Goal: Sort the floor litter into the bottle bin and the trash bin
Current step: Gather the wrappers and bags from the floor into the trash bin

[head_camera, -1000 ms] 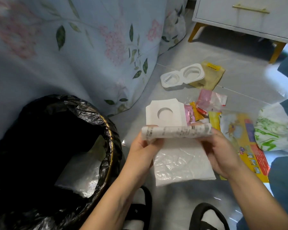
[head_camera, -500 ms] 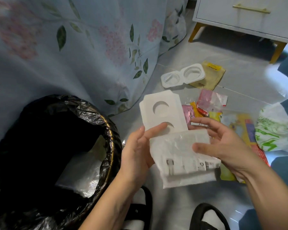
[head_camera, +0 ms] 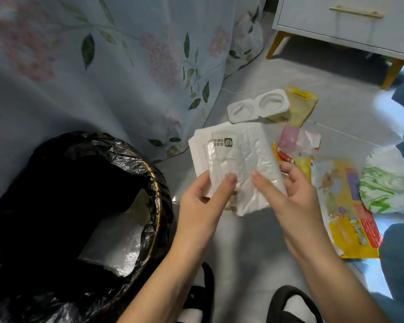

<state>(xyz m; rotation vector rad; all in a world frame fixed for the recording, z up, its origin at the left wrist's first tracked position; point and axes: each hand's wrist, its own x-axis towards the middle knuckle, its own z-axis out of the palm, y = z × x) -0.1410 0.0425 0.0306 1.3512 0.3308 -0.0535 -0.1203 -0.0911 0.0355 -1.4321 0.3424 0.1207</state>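
Both hands hold a crinkled white plastic wrapper [head_camera: 240,164] folded over a white cardboard insert [head_camera: 196,150], in front of me above the floor. My left hand [head_camera: 203,203] pinches its lower left edge with thumb on top. On the wrapper's right side my right hand [head_camera: 289,194] grips it, thumb on the front and fingers behind. The trash bin [head_camera: 156,206], lined with a black bag, stands at the lower left and holds white plastic litter [head_camera: 117,243]. More litter lies on the floor to the right.
On the floor lie a white moulded tray [head_camera: 257,104], a tan pouch [head_camera: 296,106], a pink wrapper [head_camera: 299,142], a yellow printed bag [head_camera: 350,210] and a green-white bag [head_camera: 392,190]. A floral bedspread [head_camera: 103,66] hangs at left. A white nightstand [head_camera: 350,22] stands far right. My slippers [head_camera: 289,304] are below.
The wrapper was flipped over and folded up against the cardboard insert; both hands shifted their hold and raised it slightly. The printed label now faces up near the top.
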